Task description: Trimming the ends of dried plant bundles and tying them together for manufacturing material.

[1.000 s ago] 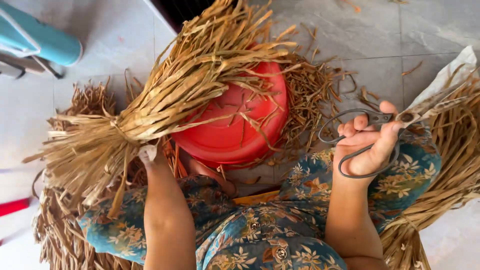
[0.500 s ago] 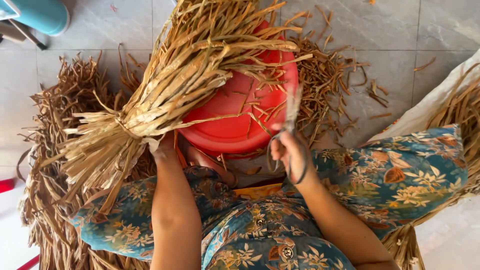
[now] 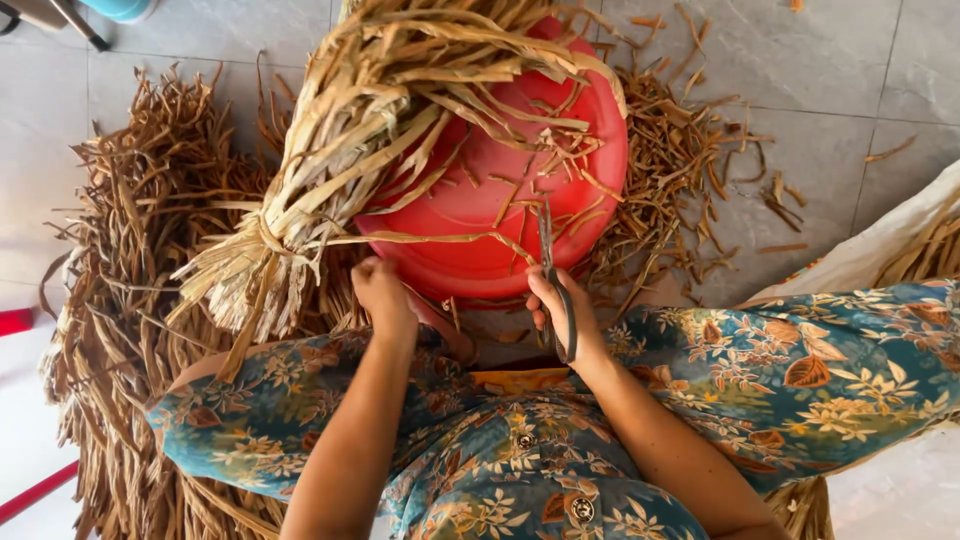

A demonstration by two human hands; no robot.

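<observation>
Head view: the left hand (image 3: 383, 292) is clenched on the tied neck of a dry straw bundle (image 3: 400, 130) that fans toward twelve o'clock over a red basin (image 3: 500, 230). The right hand (image 3: 560, 310) grips scissors (image 3: 552, 270) at a stray strand. The straw looks light, brittle and springy, best held at its binding.

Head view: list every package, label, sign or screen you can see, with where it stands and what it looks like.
None in view: no package, label, sign or screen.
What is there: a red plastic basin on the tiled floor, a tied bundle of dried straw-like leaves in the left hand, and dark metal scissors in the right hand.
</observation>
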